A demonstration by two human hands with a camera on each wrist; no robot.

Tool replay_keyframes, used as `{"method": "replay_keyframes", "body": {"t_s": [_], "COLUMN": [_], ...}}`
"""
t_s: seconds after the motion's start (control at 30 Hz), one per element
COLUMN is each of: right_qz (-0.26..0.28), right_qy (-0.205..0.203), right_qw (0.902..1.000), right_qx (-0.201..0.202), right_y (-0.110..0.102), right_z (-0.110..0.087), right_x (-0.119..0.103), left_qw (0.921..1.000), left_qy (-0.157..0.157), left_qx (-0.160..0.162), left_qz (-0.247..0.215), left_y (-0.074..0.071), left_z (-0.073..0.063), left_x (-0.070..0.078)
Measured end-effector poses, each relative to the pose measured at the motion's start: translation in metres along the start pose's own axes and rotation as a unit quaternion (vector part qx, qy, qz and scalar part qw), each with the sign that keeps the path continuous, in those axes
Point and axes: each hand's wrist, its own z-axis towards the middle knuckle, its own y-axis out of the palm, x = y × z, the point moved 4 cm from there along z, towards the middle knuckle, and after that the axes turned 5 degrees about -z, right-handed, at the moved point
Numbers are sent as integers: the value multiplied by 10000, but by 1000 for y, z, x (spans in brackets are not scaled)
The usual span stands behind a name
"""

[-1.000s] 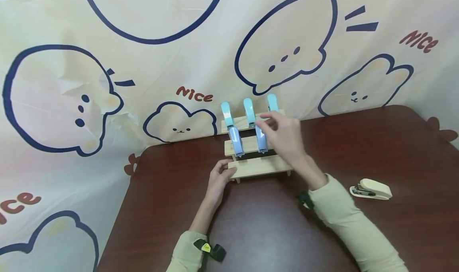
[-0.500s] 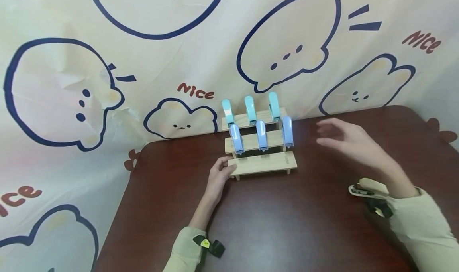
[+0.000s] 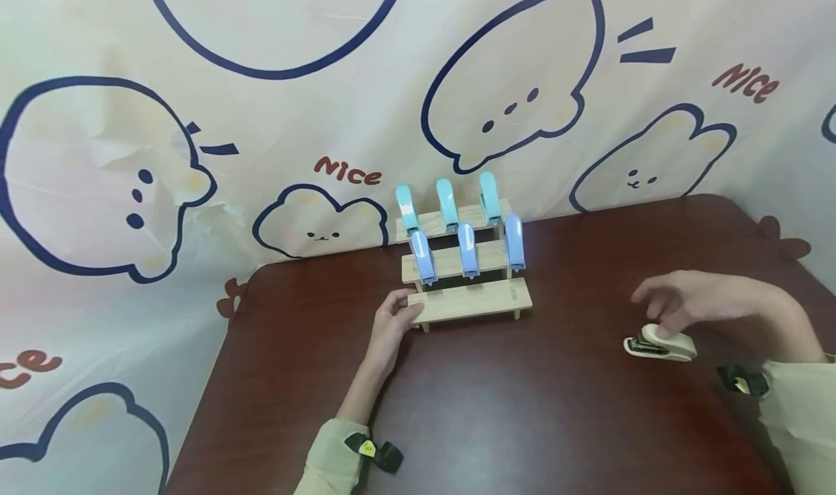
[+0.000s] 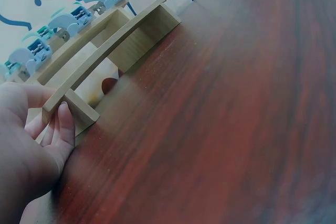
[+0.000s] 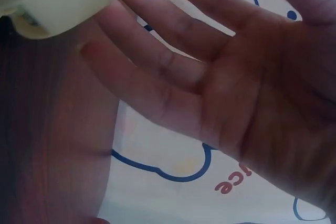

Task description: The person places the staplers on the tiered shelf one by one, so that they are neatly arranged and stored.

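A small three-step wooden rack (image 3: 469, 303) stands on the table. My left hand (image 3: 390, 328) grips the left end of its lowest step; the left wrist view shows the thumb below the board (image 4: 86, 69). Three light-blue staplers (image 3: 467, 251) sit along the middle step, and three turquoise staplers (image 3: 447, 205) line the top one. At the right, my right hand (image 3: 708, 299) is over a cream stapler (image 3: 679, 346) lying on the table, its thumb overlapping the top. In the right wrist view the fingers extend beside the cream stapler (image 5: 68, 3), not wrapped round it.
The dark brown table (image 3: 496, 415) has its back edge near a white cloth (image 3: 313, 117) printed with cartoon outlines, just behind the rack. A black strap (image 3: 375, 451) with a small camera sits on the left wrist, another strap (image 3: 743, 382) on the right.
My right hand let go of the rightmost light-blue stapler on the middle step, swung away to the right and came down at the cream stapler. The left hand kept its grip on the rack.
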Motion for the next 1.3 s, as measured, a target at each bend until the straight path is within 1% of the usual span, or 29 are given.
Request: {"method": "replay_keyframes", "body": {"t_s": [0.03, 0.1, 0.17, 0.2, 0.27, 0.33, 0.47, 0.57, 0.7, 0.8, 0.9, 1.07, 1.2, 1.3], "right_qz": [133, 233, 361, 428, 468, 465, 220, -10, -203, -346, -401, -367, -439, -423], "right_qy": [40, -3, -121, -211, -299, -388, -357, -296, -417, -574, -673, -640, -551, -453], "right_qw": [9998, 9990, 9977, 9970, 9968, 9975, 9979, 9941, 9875, 9837, 9825, 9810, 9788, 9786], "right_qx": [-149, -383, -565, -615, -568, -361, 496, 1043, 1504, 1669, 1688, 1797, 1922, 1960], "right_y": [3, 10, 16, 18, 20, 17, 10, 10, 13, 12, 11, 8, 6, 7], "right_z": [0, 0, 0, 1, 4, 8, 17, 24, 31, 36, 40, 45, 47, 49], "right_x": [2, 5, 6, 6, 5, 3, -1, -5, -12, -16, -19, -18, -15, -16], "left_qw": [10000, 9999, 9999, 9998, 9998, 9997, 9994, 9994, 9995, 9997, 9999, 9998, 9998, 9998], "left_qy": [-18, -41, -60, -67, -63, -11, 148, 122, 29, 10, 14, 121, 64, 68], "left_qx": [-26, -102, -144, -158, -183, -225, -305, -303, -295, -235, -156, -147, -203, -152], "left_qz": [-16, -47, -67, -69, -36, 22, 95, 93, 63, 12, -27, -45, 0, 48], "left_y": [0, 2, 4, 4, 5, 6, 8, 7, 6, 5, 4, 3, 1, -3], "left_z": [-1, -3, -5, -6, -6, -4, 1, 3, 2, 0, -2, -2, -1, -2], "left_x": [-1, -3, -4, -4, -3, -1, 4, 4, -1, -3, -2, 2, 2, 3]}}
